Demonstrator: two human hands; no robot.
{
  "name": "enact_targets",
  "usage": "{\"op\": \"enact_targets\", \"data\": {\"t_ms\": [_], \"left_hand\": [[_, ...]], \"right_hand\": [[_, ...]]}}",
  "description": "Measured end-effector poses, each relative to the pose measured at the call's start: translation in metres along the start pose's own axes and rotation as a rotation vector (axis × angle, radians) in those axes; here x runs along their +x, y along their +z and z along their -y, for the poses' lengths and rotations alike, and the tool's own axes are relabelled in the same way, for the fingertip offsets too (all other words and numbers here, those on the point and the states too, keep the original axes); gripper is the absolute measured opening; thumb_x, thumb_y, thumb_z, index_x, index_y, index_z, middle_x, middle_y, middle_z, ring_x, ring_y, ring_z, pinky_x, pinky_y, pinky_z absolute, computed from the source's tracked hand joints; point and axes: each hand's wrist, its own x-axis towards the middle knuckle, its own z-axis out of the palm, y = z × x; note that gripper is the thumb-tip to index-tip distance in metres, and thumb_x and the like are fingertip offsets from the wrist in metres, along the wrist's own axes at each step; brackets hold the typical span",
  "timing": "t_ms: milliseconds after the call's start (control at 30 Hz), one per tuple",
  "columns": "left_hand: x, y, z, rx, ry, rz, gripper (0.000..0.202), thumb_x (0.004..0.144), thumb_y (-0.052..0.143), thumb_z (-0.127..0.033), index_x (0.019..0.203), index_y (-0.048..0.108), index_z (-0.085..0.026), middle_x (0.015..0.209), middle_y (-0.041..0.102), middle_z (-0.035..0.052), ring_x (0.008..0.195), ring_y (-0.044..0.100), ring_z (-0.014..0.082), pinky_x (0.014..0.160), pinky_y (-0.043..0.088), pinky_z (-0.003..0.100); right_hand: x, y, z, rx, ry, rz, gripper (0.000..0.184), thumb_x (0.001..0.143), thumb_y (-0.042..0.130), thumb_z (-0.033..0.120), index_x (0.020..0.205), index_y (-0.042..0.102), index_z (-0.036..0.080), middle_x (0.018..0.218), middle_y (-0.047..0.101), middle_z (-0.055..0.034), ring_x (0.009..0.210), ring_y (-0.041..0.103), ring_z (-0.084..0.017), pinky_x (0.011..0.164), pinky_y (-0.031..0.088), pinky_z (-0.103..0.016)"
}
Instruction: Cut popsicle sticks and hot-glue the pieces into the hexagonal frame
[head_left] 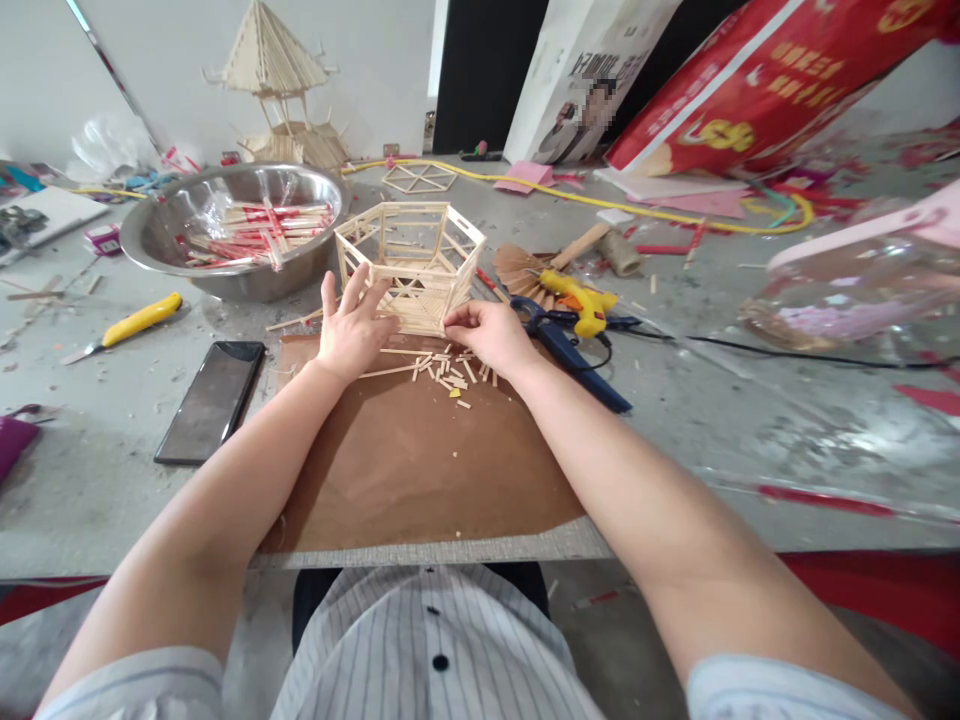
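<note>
A hexagonal frame of thin wooden sticks [427, 270] stands at the far edge of a brown mat. My left hand [352, 330] rests against its left front side with the fingers spread, the thumb reaching along the lower front. At the frame's lower right corner, the thumb and fingers of my right hand [487, 335] are pinched together. What lies between those fingertips is too small to tell. Short cut wooden pieces [450, 372] are scattered on the mat between my hands. A couple of longer sticks [397, 370] lie beside them.
To the left are a steel bowl [240, 285] of red-and-white stick packets, a yellow utility knife [142, 320] and a phone [210, 402]. A yellow-and-blue glue gun [589, 308] lies right, its black cord trailing. Behind stands a stick pavilion model [277, 60]. The brown mat [427, 460] lies in front.
</note>
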Motion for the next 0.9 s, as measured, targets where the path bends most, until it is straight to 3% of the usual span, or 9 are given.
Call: {"op": "enact_targets", "data": {"t_ms": [900], "left_hand": [[-0.0012,0.0039,-0.0026,0.020,-0.001,-0.016,0.015,0.076,0.054,-0.030,0.086,0.065,-0.029,0.124,0.054,-0.0010,0.132,0.023,0.0275,0.107,-0.008,0.053]], "right_hand": [[0.0018,-0.0004,-0.0010,0.126,0.042,0.072,0.013,0.059,0.065,0.015,0.072,0.062,0.015,0.069,0.065,-0.0022,0.063,0.059,-0.013,0.064,0.048,-0.029]]}}
